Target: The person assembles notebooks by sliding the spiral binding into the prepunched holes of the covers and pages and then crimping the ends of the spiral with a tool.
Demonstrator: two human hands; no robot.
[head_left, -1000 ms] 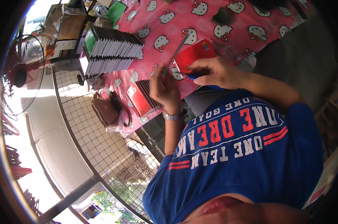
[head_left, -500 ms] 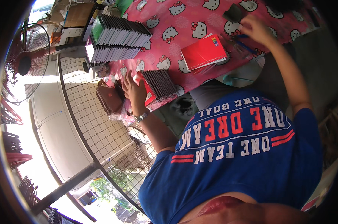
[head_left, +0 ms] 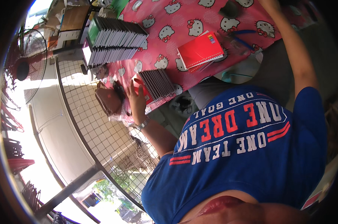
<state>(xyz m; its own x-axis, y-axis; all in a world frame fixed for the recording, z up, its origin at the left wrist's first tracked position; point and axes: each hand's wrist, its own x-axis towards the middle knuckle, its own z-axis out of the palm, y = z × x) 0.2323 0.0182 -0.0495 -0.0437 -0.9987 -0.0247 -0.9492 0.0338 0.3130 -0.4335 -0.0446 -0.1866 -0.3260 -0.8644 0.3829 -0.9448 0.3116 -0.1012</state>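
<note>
My left hand [head_left: 137, 103], with a watch at its wrist, is at the left end of a stack of spiral-bound notebooks [head_left: 156, 84] with a red cover. Its fingers are stretched out against or just beside that end; I cannot tell how firmly they touch. At the top edge of the picture is my right hand [head_left: 270, 5], its fingers cut off from sight. Between the hands lie red spiral notebooks [head_left: 200, 50], slightly fanned. Right of them is a blue-handled tool [head_left: 244, 38], like pliers. A dark green piece [head_left: 229, 9] lies beyond it.
A pink cartoon-cat cloth [head_left: 182, 22] covers the table. Two tall rows of spiral notebooks [head_left: 115, 37] stand at the far left. A brown bag [head_left: 108, 100] sits by the table's left edge. Farther left are a wire grille [head_left: 83, 108] and a fan [head_left: 25, 67].
My right hand has moved farther away, from near the dark green piece to the top edge. My left hand has slid slightly nearer along the notebook stack's end. The whole view has shifted slightly.
</note>
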